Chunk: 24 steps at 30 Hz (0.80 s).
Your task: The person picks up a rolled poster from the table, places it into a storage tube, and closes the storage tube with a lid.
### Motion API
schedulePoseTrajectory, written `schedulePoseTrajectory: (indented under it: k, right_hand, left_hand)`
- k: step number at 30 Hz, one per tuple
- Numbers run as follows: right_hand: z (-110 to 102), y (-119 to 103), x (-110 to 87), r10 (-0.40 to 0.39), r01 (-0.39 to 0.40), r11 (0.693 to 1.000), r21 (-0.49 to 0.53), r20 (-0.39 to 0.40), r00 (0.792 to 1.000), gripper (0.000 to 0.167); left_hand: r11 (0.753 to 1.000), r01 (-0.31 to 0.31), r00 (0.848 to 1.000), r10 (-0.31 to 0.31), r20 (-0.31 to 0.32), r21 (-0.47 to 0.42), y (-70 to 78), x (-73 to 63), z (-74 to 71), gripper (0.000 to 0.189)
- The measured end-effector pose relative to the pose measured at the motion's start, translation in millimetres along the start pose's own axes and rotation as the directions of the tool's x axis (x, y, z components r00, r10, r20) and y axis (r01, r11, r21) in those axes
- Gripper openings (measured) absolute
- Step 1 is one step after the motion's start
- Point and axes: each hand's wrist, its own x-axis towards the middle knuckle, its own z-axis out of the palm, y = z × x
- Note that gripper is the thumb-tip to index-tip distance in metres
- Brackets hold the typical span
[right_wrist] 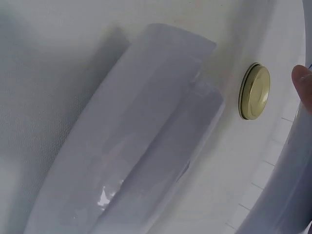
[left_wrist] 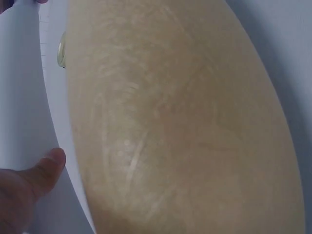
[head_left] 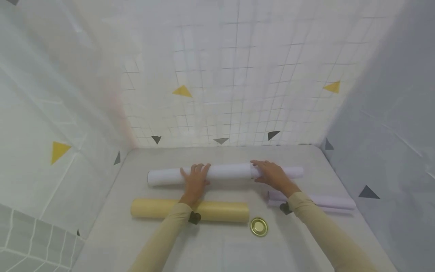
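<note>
A long white roll lies crosswise on the pale surface. My left hand holds it left of its middle, fingers over the top; in the left wrist view the thumb lies along its side. At its right end a narrower lavender roll meets the white one, overlapping its mouth in this view. My right hand grips the lavender roll right at that joint, fingers over the far side and thumb on the near side. Under my left wrist lies a yellow-tan roll.
Beneath my right forearm rests another lavender sheet, loosely rolled with an open seam. A round gold lid lies by the yellow-tan roll's right end. Pale walls with yellow and black triangles enclose the surface; the back wall has a grid.
</note>
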Motion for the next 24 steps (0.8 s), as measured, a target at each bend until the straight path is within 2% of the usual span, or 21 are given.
schedulePoseTrajectory:
  k: [5, 9, 14, 20, 24]
  right_hand:
    - [2.1, 5.3, -3.2, -0.001, 0.001, 1.000, 0.009, 0.007, 1.000, 0.078]
    - [3.8, 10.1, -4.8, -0.006, 0.006, 1.000, 0.017, -0.003, 1.000, 0.077]
    - [3.1, 16.1, -4.9, -0.021, 0.021, 1.000, 0.003, 0.004, 1.000, 0.079]
    - [-4.8, 31.2, -8.1, -0.059, 0.061, 0.994, -0.086, 0.029, 0.998, 0.085]
    - [-10.3, 44.4, -12.0, -0.052, 0.056, 0.991, -0.118, 0.036, 0.998, 0.087]
  left_hand:
    - [0.999, -0.015, 0.999, 0.017, -0.045, 0.044, 2.1, -0.1, 1.6, 0.074]
    - [0.999, -0.007, 0.999, 0.010, -0.048, 0.049, 2.8, 0.5, 2.9, 0.074]
    - [1.000, 0.002, 0.999, -0.001, -0.039, 0.023, 2.0, 0.8, 2.8, 0.075]
    - [1.000, 0.007, 1.000, -0.007, 0.003, 0.016, 2.5, 3.2, 3.2, 0.075]
    - [1.000, 0.017, 1.000, -0.017, 0.021, 0.019, 2.0, 3.4, 3.8, 0.074]
